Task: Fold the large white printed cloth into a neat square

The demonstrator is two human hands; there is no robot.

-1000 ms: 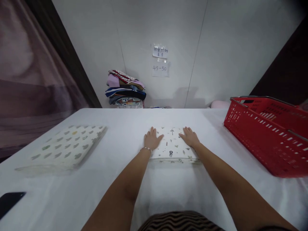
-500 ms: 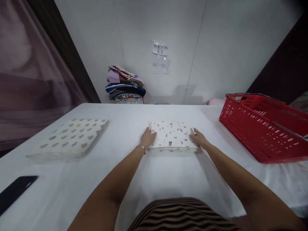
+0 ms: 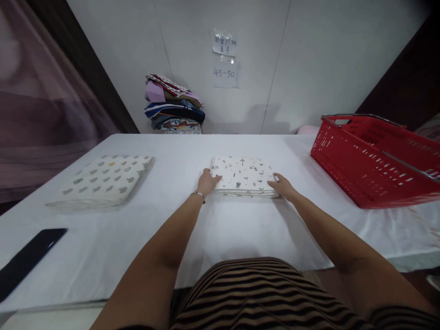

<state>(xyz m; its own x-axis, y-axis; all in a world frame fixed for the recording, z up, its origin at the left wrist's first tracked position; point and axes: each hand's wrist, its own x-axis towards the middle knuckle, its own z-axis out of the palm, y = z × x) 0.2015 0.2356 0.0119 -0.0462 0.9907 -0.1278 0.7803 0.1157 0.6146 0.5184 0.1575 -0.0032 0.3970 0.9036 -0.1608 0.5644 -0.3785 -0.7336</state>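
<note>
A folded white cloth [image 3: 242, 175] with small dark printed figures lies flat on the white table in front of me, its layered folds showing along the near edge. At its left side, my left hand [image 3: 208, 182] grips the edge, thumb on top and fingers at the side, with a bracelet on the wrist. My right hand [image 3: 282, 186] holds the opposite edge in the same way, thumb over the top. The fingers beneath the edges are partly hidden. Farther left rests a second folded cloth [image 3: 106, 181], cream with grey rounded prints, untouched.
To the right stands a red perforated basket [image 3: 374, 160] with metal handles. A black flat phone-like object [image 3: 30, 261] lies at the table's near left. Behind the table's far edge, a pile of folded fabrics [image 3: 175, 105] sits by the wall, beside paper signs [image 3: 225, 73].
My view has tilted down, so the table and everything on it appear higher. Both hands stay on the sides of the folded cloth, which looks much the same.
</note>
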